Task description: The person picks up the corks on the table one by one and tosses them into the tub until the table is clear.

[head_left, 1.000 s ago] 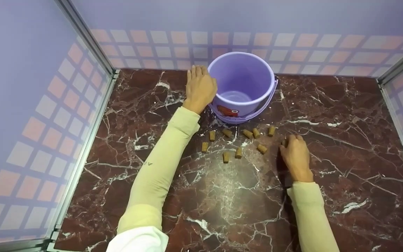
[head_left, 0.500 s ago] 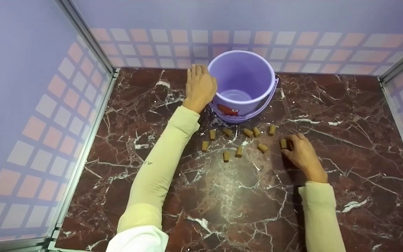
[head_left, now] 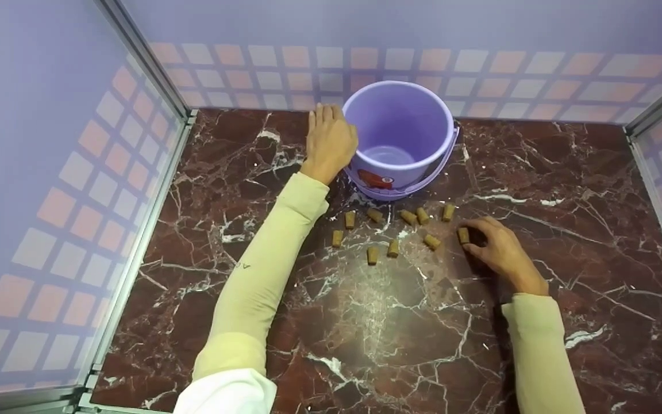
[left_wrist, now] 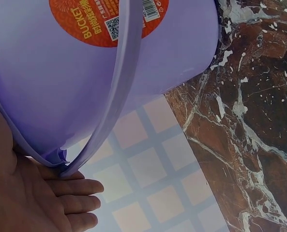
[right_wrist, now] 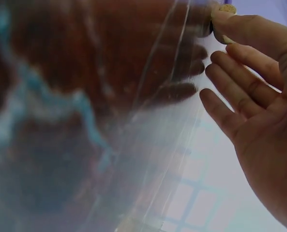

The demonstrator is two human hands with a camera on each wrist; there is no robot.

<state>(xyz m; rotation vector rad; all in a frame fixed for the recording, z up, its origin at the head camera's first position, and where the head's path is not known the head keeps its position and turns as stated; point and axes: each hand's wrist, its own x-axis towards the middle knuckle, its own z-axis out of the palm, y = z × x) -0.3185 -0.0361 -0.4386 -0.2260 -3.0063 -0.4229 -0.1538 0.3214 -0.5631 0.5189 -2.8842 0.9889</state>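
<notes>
A purple bucket (head_left: 397, 126) stands upright at the back wall, its handle (left_wrist: 126, 63) hanging down in front. My left hand (head_left: 331, 141) holds it by the left side of the rim. In the left wrist view the fingers (left_wrist: 78, 187) lie outside, near the handle's end; the thumb tip is hidden. On the right, my right hand (head_left: 500, 250) pinches a small brown cork (head_left: 464, 235) between thumb and index finger. The right wrist view shows that cork (right_wrist: 227, 8) at the top edge, the other fingers spread loosely. Several more corks (head_left: 393, 248) lie scattered before the bucket.
The table top (head_left: 365, 351) is dark red marble with white veins. Lilac panels with pink and white squares (head_left: 262, 57) close off the back and both sides. Metal frame strips (head_left: 135, 247) run along the panel edges.
My right hand turned and shifted slightly right at the wrist, bringing the cork at its fingertips into sight. The left hand, bucket and other corks hold their places.
</notes>
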